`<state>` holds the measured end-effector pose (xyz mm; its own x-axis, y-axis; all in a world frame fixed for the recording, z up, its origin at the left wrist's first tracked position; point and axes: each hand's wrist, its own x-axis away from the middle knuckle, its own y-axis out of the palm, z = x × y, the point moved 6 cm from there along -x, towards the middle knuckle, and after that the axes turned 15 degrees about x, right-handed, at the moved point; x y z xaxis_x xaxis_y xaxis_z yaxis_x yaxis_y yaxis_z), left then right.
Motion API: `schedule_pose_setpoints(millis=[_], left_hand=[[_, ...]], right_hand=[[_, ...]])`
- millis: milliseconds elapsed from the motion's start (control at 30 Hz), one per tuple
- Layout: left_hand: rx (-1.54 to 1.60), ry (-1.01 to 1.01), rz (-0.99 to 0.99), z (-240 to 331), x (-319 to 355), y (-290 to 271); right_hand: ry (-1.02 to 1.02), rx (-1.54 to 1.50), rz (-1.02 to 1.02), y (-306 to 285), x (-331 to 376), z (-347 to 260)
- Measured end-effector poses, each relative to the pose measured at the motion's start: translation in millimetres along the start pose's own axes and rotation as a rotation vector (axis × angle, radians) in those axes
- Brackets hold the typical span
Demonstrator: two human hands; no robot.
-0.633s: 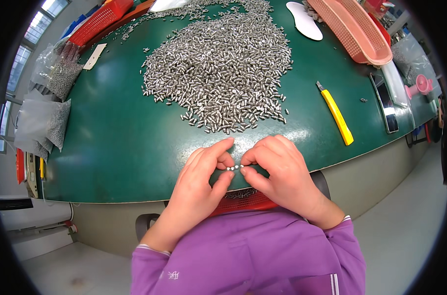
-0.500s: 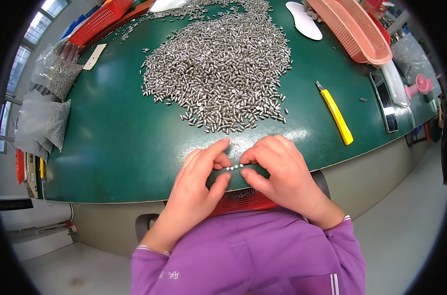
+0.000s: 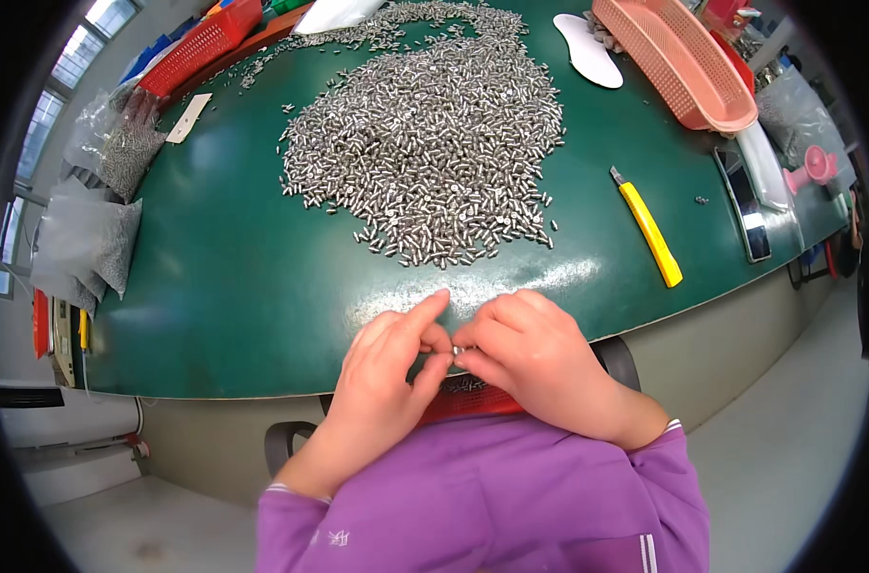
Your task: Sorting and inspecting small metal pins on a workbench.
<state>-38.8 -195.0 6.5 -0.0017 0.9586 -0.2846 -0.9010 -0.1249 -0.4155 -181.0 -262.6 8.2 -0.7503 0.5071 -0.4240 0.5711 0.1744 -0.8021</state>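
At the near edge of the green table my left hand [image 3: 386, 368] and my right hand [image 3: 539, 358] meet fingertip to fingertip. Between them a few small silver metal pins [image 3: 457, 350] show, mostly covered by the fingers. My right thumb and forefinger pinch these pins. The left thumb and a bent finger close on their other end, while the left forefinger points up and away. Beyond my hands spreads a large heap of short, bullet-shaped metal pins [image 3: 434, 143].
A yellow utility knife [image 3: 652, 229] and a phone [image 3: 743, 205] lie on the right of the green table [image 3: 234, 286]. Pink [image 3: 683, 67] and red [image 3: 200, 48] baskets stand farther back. Bags of pins [image 3: 90, 234] line the left edge. Below my hands is a red basket [image 3: 468, 403] holding pins.
Both hands have come closer together and slightly nearer to me. The short row of pins that lay visible between the fingertips is now mostly hidden in them.
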Motion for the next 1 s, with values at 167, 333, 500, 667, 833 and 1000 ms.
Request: schedule_pose_setpoints(millis=[167, 333, 500, 667, 833, 1000], left_hand=[[0.1, -0.112, -0.271, 17, 7, 1], [-0.013, -0.037, 0.092, 3, -11, -10], [-0.144, 0.005, 0.129, -11, -34, -1], [-0.067, -0.02, 0.092, -11, -37, 5], [0.03, -0.031, 0.056, -13, -30, 7], [0.05, 0.015, 0.06, -11, -30, 6]], right_hand=[[-0.025, -0.043, -0.166, -15, 9, -4], [0.138, 0.136, 0.064, -30, -8, 23], [0.23, 0.208, 0.105, -19, -23, 38], [0.168, 0.095, 0.072, -7, -26, 30], [0.137, -0.047, 0.117, -6, -21, 32], [0.159, -0.028, 0.104, -7, -23, 32]])
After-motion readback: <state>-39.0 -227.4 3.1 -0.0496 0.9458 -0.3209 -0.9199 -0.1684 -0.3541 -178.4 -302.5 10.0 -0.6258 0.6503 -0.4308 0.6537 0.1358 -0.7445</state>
